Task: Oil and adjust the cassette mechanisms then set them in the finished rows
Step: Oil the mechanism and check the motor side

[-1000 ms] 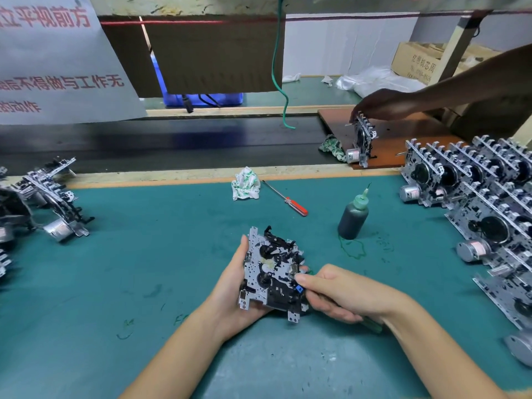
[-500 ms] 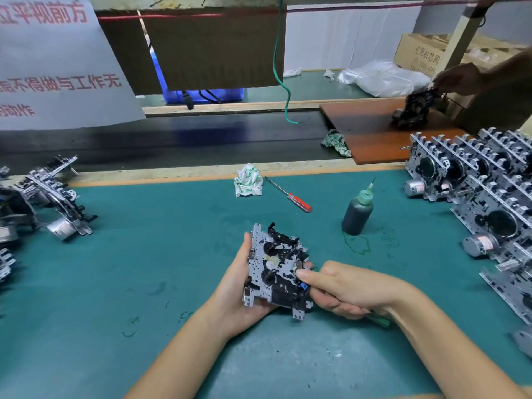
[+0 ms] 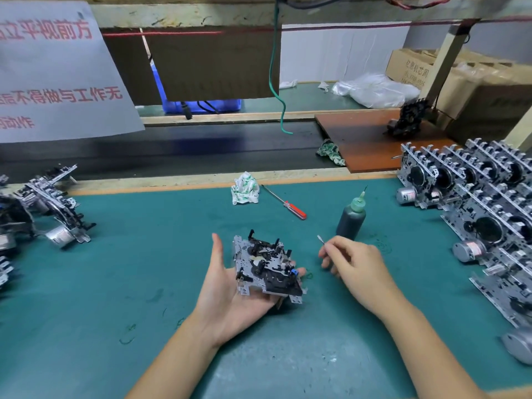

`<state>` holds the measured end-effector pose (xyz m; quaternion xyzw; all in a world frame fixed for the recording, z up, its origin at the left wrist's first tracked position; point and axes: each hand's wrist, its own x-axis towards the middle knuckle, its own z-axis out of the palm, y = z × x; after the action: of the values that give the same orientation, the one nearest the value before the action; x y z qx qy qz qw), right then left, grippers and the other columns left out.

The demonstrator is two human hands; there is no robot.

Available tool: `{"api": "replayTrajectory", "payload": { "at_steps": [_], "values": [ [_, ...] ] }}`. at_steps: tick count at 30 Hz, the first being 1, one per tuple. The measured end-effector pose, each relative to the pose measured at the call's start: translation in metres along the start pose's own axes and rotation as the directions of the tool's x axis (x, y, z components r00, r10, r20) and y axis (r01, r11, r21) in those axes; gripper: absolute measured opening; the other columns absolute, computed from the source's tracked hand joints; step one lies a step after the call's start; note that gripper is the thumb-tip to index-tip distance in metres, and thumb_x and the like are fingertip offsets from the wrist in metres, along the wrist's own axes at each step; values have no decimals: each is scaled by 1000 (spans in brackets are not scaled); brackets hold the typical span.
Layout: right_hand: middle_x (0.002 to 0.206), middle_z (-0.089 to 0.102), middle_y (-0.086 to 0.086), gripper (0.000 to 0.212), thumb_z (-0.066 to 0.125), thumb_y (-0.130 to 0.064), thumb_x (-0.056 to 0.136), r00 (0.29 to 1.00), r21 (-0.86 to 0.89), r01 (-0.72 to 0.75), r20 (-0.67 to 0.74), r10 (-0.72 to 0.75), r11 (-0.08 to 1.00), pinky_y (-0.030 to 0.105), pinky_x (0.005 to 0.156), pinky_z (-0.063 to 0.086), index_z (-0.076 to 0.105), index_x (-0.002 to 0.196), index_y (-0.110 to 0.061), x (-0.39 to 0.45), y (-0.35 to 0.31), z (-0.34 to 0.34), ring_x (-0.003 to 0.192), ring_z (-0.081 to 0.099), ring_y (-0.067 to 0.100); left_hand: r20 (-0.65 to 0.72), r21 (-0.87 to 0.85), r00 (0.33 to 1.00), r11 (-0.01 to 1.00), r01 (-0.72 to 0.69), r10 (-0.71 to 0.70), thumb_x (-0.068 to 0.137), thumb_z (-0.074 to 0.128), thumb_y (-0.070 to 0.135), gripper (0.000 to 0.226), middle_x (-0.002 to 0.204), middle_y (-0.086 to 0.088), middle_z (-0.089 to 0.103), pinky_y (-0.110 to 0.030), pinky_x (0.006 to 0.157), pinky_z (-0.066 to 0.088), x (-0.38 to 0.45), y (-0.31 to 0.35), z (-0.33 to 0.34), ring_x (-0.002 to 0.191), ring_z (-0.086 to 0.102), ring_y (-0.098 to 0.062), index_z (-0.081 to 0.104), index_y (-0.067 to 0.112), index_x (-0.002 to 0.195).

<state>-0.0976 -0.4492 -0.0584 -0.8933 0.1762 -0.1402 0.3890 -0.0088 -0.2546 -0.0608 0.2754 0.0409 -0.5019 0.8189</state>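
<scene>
Metal cassette mechanism (image 3: 266, 267) rests on the flat left hand (image 3: 230, 292); right hand (image 3: 357, 272) fingers pinch a thin tool (image 3: 321, 240).

Both forearms bare, no sleeves; left hand (image 3: 230, 295), right hand (image 3: 357, 272) ungloved.

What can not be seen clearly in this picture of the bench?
- Head view: handle of the small tool, hidden inside the right hand.
- Underside of the cassette mechanism, covered by the left hand.
- Finished rows, cut off by the right edge.
- Oil bottle level: dark plastic hides it.
</scene>
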Motion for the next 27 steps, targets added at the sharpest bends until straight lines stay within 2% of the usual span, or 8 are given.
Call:
{"api": "replayTrajectory", "payload": {
  "at_steps": [5, 10, 13, 16, 17, 19, 22, 27],
  "values": [
    [127, 56, -8, 62, 69, -32, 81, 921, -467, 388, 183, -343, 794, 28, 100, 33, 47, 138, -23, -11, -7, -3, 116, 49, 15, 83, 345, 977, 925, 158, -198, 75, 39, 79, 95, 136, -26, 50, -55, 108, 33, -8, 5, -4, 118, 53, -46, 56, 4, 130],
    [98, 67, -11, 41, 69, -53, 68, 825, -534, 561, 304, -476, 632, 39, 99, 44, 69, 96, -22, -33, -7, -15, 97, 61, 14, -119, 568, 964, 781, 261, -236, 60, 47, 84, 83, 89, -13, 70, -37, 90, 50, -6, 13, -5, 86, 66, -27, 74, 8, 79],
    [77, 60, -12, 55, 48, -73, 70, 845, -585, 518, 239, -478, 624, 31, 97, 34, 64, 77, -21, -43, -1, -16, 82, 60, 13, -136, 534, 967, 806, 256, -217, 62, 40, 85, 101, 110, -24, 60, -45, 100, 44, -2, 20, -7, 101, 59, -33, 63, -8, 92],
    [70, 55, -11, 54, 45, -71, 74, 879, -576, 433, 100, -466, 693, 24, 88, 33, 58, 70, -19, -53, 0, -12, 73, 55, 14, -183, 636, 983, 764, 112, 8, 64, 37, 81, 97, 97, -19, 72, -35, 72, 58, -8, 26, -5, 86, 71, -27, 66, -3, 104],
    [70, 53, -10, 53, 45, -70, 76, 886, -559, 411, 59, -460, 720, 22, 83, 33, 57, 70, -18, -55, 1, -10, 71, 52, 14, -225, 769, 953, 638, 47, 201, 62, 41, 83, 92, 81, -9, 74, -33, 64, 57, -14, 25, -5, 71, 70, -20, 66, 2, 98],
    [69, 51, -9, 51, 46, -66, 79, 892, -543, 388, 18, -451, 745, 23, 78, 31, 54, 70, -16, -57, 2, -4, 69, 49, 16, -126, 990, 830, 116, 74, 543, 57, 35, 96, 85, 62, 10, 67, -32, 59, 49, -30, 18, -7, 53, 58, -5, 63, 19, 81],
    [68, 51, -5, 47, 49, -59, 79, 883, -570, 388, 4, -469, 724, 26, 79, 33, 54, 67, -14, -55, 1, 1, 67, 50, 19, 127, 875, 873, -467, 124, 470, 50, 25, 101, 80, 65, 15, 59, -24, 59, 43, -48, -1, -14, 63, 53, -3, 53, 31, 76],
    [68, 55, -3, 47, 50, -56, 80, 866, -601, 411, 22, -500, 686, 30, 82, 36, 56, 63, -13, -52, 5, 3, 67, 54, 22, 307, 810, 836, -586, 20, 454, 53, 47, 87, 62, 46, 9, 40, -21, 48, 31, -43, -11, -16, 46, 42, -10, 32, 27, 56]
  ]
}}
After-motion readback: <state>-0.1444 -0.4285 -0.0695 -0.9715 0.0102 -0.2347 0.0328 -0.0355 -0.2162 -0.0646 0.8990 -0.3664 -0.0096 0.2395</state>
